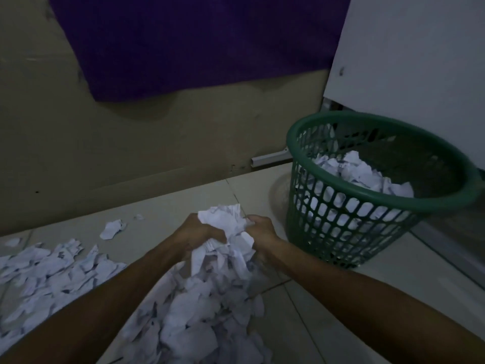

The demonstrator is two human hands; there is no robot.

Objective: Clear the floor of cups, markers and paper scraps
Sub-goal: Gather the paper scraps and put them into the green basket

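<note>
A bunch of white paper scraps (227,227) is squeezed between my left hand (195,233) and my right hand (262,229), both gripping it from the sides above the floor. Under my arms lies a big heap of torn paper (199,316). More scraps (49,271) spread over the tiles at the left, and one loose piece (112,228) lies farther back. To the right stands a green plastic mesh basket (341,232) with crumpled paper (367,177) inside it.
A beige wall runs along the back, with a purple cloth (196,43) hanging on it. A white panel (409,59) rises behind the basket. A short white trim piece (270,158) lies at the foot of the wall. The room is dim.
</note>
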